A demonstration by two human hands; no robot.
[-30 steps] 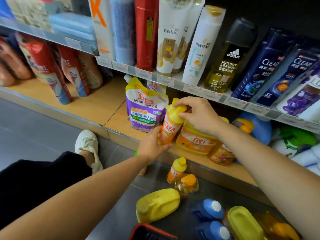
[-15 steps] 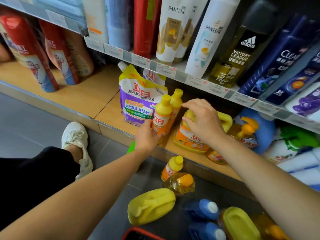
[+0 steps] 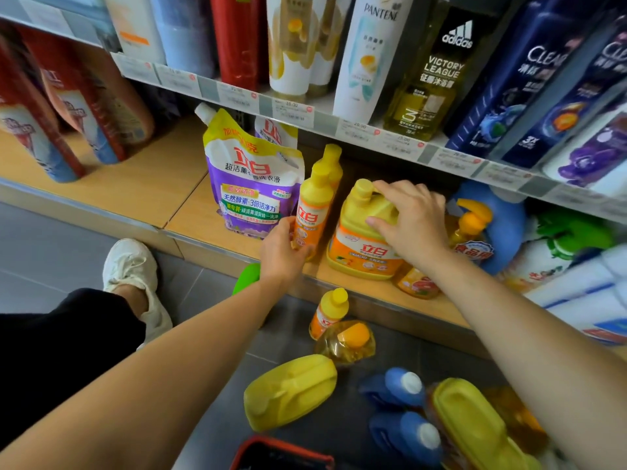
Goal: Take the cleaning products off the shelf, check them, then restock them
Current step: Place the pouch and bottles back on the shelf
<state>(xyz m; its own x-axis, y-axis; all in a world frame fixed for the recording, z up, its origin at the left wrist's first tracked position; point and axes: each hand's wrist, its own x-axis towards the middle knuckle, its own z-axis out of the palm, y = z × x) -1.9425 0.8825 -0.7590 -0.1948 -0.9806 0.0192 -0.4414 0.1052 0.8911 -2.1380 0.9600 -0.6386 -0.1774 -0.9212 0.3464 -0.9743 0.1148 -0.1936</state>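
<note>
left hand [image 3: 281, 254]: fingers wrap slim glossy bottle [image 3: 310, 215] | right hand [image 3: 415, 222]: fingers curl over handle of squat yellow jug [image 3: 363, 252] | wood-grain shelf [image 3: 163, 184]: slim bottles [image 3: 331, 162] 2, soft pouches [image 3: 251, 195] 2, left

Wooden shelf [image 3: 152, 178] — purple pouch [image 3: 251, 195], slim bottle [image 3: 312, 212], handled jug [image 3: 361, 247] upright; grey floor [image 3: 51, 252] — yellow jug [image 3: 290, 391] lying.

Both bare forearms extended forward, left hand [image 3: 283, 252] curled in a grip, right hand [image 3: 410, 218] clamped palm-down.
</note>
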